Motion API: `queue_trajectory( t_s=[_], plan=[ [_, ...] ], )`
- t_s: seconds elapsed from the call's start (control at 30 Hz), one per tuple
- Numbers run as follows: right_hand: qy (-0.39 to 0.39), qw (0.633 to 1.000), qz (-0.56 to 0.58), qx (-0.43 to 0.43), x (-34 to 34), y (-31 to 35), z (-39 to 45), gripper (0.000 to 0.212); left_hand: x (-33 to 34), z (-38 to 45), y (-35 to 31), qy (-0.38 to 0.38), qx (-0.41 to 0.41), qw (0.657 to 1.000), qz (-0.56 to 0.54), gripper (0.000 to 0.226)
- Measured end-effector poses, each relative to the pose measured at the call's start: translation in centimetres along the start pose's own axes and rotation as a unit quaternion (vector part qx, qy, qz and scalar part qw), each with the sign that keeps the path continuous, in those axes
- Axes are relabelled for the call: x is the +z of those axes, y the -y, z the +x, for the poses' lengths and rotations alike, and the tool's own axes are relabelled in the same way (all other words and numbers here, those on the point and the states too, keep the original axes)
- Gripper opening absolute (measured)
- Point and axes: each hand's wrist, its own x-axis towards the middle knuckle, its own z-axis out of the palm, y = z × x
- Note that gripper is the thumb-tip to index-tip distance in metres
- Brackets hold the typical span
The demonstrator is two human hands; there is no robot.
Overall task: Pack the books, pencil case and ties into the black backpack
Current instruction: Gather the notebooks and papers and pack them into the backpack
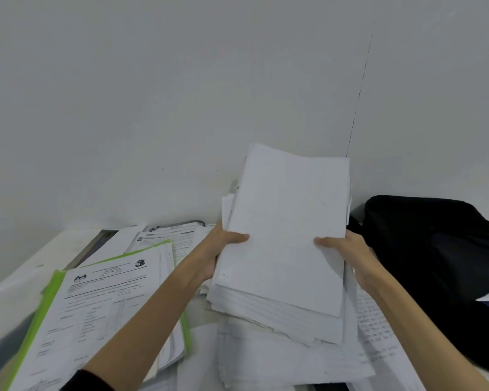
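A thick stack of white papers is raised and tilted above the table, at the middle of the view. My left hand grips its left edge, thumb on top. My right hand grips its right edge in the same way. The black backpack lies on the table at the right, just beside my right hand. No pencil case or ties are visible.
A green-edged folder with printed forms lies at the left. Further printed sheets sit behind it. Loose handwritten pages lie under the raised stack. The white table meets a plain white wall.
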Motion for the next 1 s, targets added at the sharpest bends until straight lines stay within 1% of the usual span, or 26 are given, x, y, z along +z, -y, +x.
queue_trajectory(
  t_s=[0.07,0.13,0.2,0.27,0.3,0.37,0.43,0.5,0.53,0.63,0.73,0.83,0.9,0.93,1.0],
  plan=[
    [0.0,1.0,0.004,0.014,0.3,-0.7,-0.3,0.024,-0.1,0.3,0.9,-0.002,-0.01,1.0,0.015,0.062],
    [0.04,0.997,0.057,0.024,0.4,-0.7,-0.7,0.028,0.0,0.2,1.2,-0.002,0.001,1.0,0.022,0.061],
    [0.074,0.992,0.101,0.013,-0.1,0.2,-0.6,0.033,0.4,-0.1,0.2,-0.002,0.028,0.999,0.017,0.058],
    [0.088,0.988,0.124,-0.028,-0.5,1.9,-0.3,0.037,1.0,-0.8,-1.9,0.004,0.077,0.997,0.029,0.063],
    [0.089,0.987,0.125,-0.056,-0.6,2.9,-0.1,0.038,1.2,-1.1,-3.4,0.006,0.11,0.993,0.044,0.066],
    [0.086,0.982,0.124,-0.113,-0.4,5.2,0.3,0.039,2.1,-1.5,-6.4,-0.007,0.181,0.981,0.075,0.066],
    [0.071,0.977,0.115,-0.162,-0.1,7.1,0.7,0.032,2.9,-1.5,-9.0,-0.032,0.239,0.968,0.074,0.064],
    [0.053,0.975,0.109,-0.184,0.4,8.0,1.2,0.026,3.5,-1.4,-10.4,-0.064,0.261,0.961,0.056,0.068],
    [0.047,0.976,0.105,-0.183,0.6,7.9,1.4,0.026,3.6,-1.3,-10.5,-0.074,0.265,0.96,0.054,0.069],
    [0.036,0.984,0.081,-0.155,1.1,6.0,2.0,0.035,3.1,-0.6,-8.9,-0.086,0.257,0.961,0.053,0.069],
    [0.035,0.987,0.054,-0.145,1.3,3.8,2.1,0.033,1.8,0.1,-6.8,-0.109,0.227,0.967,0.044,0.07],
    [0.046,0.987,0.039,-0.147,1.7,2.4,2.1,0.026,0.7,0.8,-4.5,-0.15,0.184,0.971,0.016,0.057],
    [0.055,0.986,0.038,-0.152,2.3,1.7,1.9,0.025,0.6,0.9,-3.0,-0.152,0.16,0.975,0.003,0.048],
    [0.055,0.985,0.036,-0.159,2.7,1.5,1.8,0.029,0.8,0.8,-2.7,-0.154,0.157,0.975,-0.007,0.041],
    [0.044,0.983,0.053,-0.17,3.3,1.7,1.7,0.034,1.2,0.8,-3.1,-0.156,0.179,0.971,-0.014,0.031]
  ],
)
